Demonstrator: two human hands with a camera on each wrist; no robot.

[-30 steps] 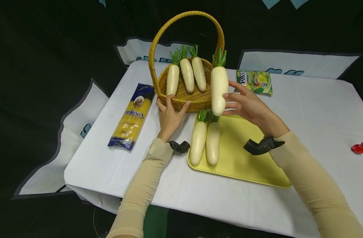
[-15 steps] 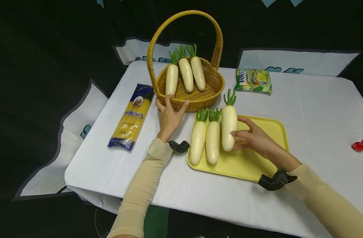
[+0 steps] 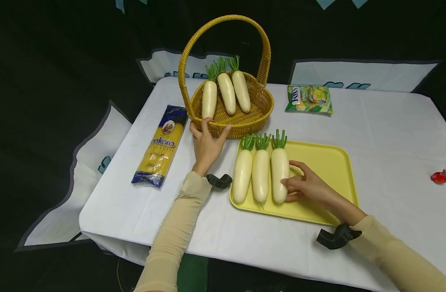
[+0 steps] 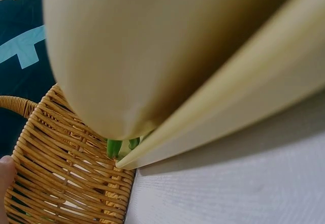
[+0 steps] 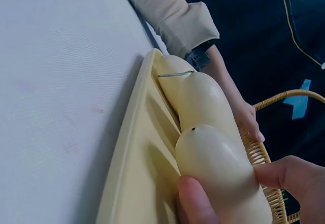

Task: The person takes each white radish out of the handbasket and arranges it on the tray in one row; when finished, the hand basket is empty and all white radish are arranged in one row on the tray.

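My right hand [image 3: 304, 184] holds a white radish [image 3: 280, 174] with green stems at the left half of the yellow tray [image 3: 321, 162]. In the right wrist view, thumb and fingers lie on either side of that radish [image 5: 218, 168]. Two more white radishes, a middle one [image 3: 261, 174] and a left one [image 3: 242, 176], lie beside it on the tray, stems pointing away from me. My left hand [image 3: 207, 148] grips the near rim of the wicker basket [image 3: 241, 130], thumb and fingers spread along it. Inside the basket rest three radishes [image 3: 227, 93].
Left of the basket lies a yellow and blue pasta packet [image 3: 160, 146]. A green candy bag [image 3: 309, 99] is at the back, right of the basket. A small red object [image 3: 440, 177] sits near the table's right side. The basket's tall handle [image 3: 223, 20] arches over it.
My right hand has brought the radish from beside the basket's right rim down toward me onto the tray, next to the other two. The left hand keeps its hold on the basket rim.
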